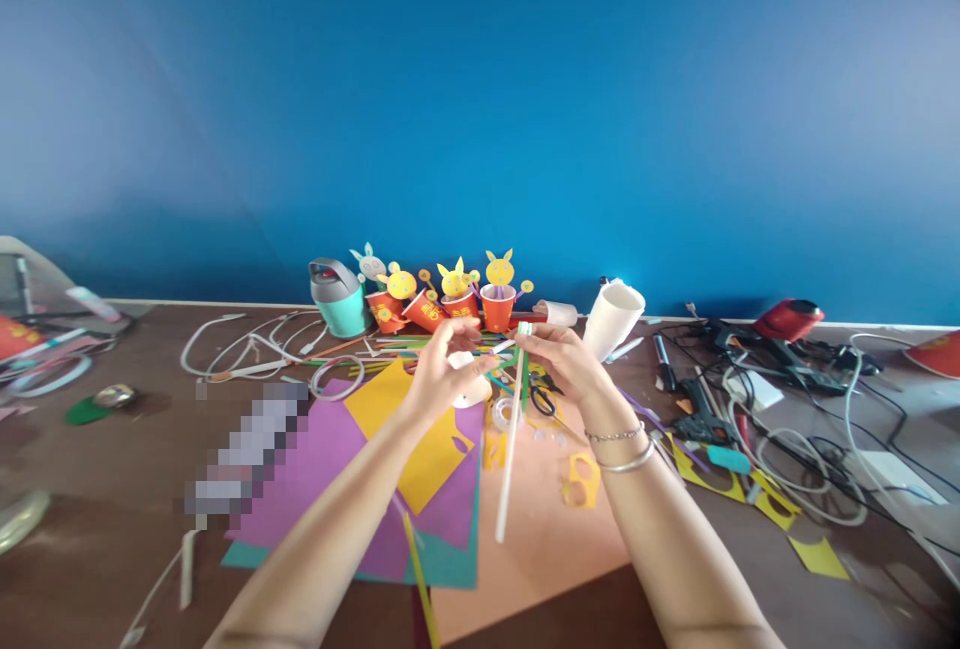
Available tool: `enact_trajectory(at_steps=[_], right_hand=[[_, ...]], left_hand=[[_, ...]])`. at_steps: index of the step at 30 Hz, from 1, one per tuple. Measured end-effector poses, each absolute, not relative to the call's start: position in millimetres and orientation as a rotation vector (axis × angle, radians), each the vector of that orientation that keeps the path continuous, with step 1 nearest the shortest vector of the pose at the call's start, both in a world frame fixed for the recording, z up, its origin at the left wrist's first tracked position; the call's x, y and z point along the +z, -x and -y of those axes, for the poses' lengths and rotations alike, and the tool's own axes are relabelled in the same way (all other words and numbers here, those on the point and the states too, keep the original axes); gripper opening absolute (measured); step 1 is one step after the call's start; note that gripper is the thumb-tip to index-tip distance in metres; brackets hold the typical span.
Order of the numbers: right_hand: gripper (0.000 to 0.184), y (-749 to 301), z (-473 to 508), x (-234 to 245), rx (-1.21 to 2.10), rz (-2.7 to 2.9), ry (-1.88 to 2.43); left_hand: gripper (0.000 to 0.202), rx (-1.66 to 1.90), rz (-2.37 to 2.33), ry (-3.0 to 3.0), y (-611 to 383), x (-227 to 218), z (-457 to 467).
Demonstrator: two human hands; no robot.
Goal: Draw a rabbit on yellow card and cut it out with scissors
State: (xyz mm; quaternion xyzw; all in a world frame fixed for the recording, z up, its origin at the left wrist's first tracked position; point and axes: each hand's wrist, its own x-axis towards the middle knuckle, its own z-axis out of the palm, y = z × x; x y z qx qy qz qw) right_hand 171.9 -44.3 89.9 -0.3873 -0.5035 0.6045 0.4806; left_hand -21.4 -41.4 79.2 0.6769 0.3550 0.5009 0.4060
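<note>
My left hand [442, 369] is curled around a small white cup-like object [469, 384] above the coloured paper sheets. My right hand [566, 359] pinches the top end of a long white straw [510, 449] that hangs down toward me, with a green straw [524, 379] alongside it. Two bangles sit on my right wrist. Both hands meet over the middle of the table, just in front of a row of orange paper cups [496, 307] with yellow rabbit faces on sticks.
Purple, yellow, teal and peach paper sheets [330, 469] lie under my arms. Scissors [541, 397] and a tape roll [504, 414] lie by my right hand. A white cup [613, 319], a teal flask [339, 297], a glue gun [697, 409] and tangled cables [810, 429] lie around.
</note>
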Motion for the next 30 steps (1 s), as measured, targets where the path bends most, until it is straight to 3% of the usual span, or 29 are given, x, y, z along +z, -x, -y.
enact_trajectory(at_steps=[4,11,18,30], right_hand=[[0.034,-161,46,91,1.318,1.149,0.95],[0.04,-144,48,85,1.17,1.145,0.975],[0.034,-141,51,87,1.23,1.123,0.916],[0.035,-146,52,89,1.372,1.185,0.848]], left_hand=[[0.053,1.045,-0.763,-1.132,8,73,44],[0.033,1.18,-0.634,-0.704,-15,62,56],[0.028,1.335,-0.583,-0.683,-15,59,54],[0.032,1.239,-0.519,-0.797,-9,53,49]])
